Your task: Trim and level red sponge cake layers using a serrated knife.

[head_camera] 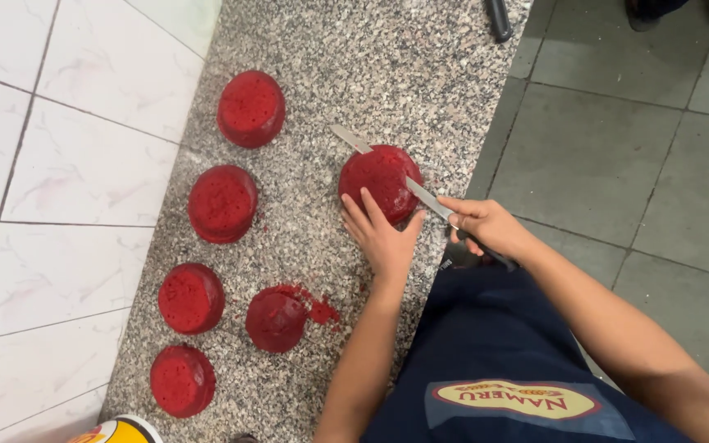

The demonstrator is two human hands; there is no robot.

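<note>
Speckled granite counter (pixel 420 74) carries six round red cakes, four in a row by the tiled wall. Cake being cut (pixel 381 180) sits near counter's front edge. Left hand (pixel 383 238), fingers spread, steadies its side; right hand (pixel 486 226) clenches long knife (pixel 387 168) laid across it. Judgement: keep blade level, saw gently, fingertips below cut line.

Knife (pixel 387 170) mid-blade hidden in red cake (pixel 381 180); yellow container (pixel 116 430), perhaps a lid, edge-cropped.
</note>
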